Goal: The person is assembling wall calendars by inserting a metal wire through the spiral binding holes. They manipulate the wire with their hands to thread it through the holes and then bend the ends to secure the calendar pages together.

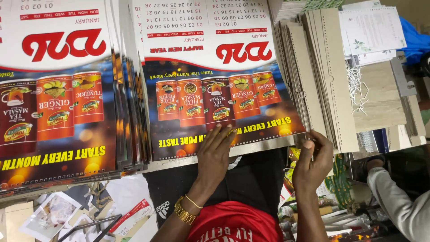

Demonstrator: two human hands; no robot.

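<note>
The calendar sheet, a glossy print with a row of red and dark spice tins over a dark ground and white date blocks above, lies on top of the middle stack on the work surface, upside down to the wearer. The left hand rests flat on its near edge, fingers spread and pressing down on the yellow lettering, holding nothing; a gold watch and a thin bracelet sit on that wrist. The right hand is at the sheet's near right corner, beside the fanned stack of grey backing boards. Its fingers are curled in towards the thumb as if pinching an edge, but what they grip, if anything, cannot be told.

To the left lies a second stack of calendar sheets of the same print, its edges stepped. White printed papers rest on the boards at upper right, with a bundle of white wire hangers just below them. At the lower right edge another person's grey sleeve reaches in. Loose photo prints lie at lower left.
</note>
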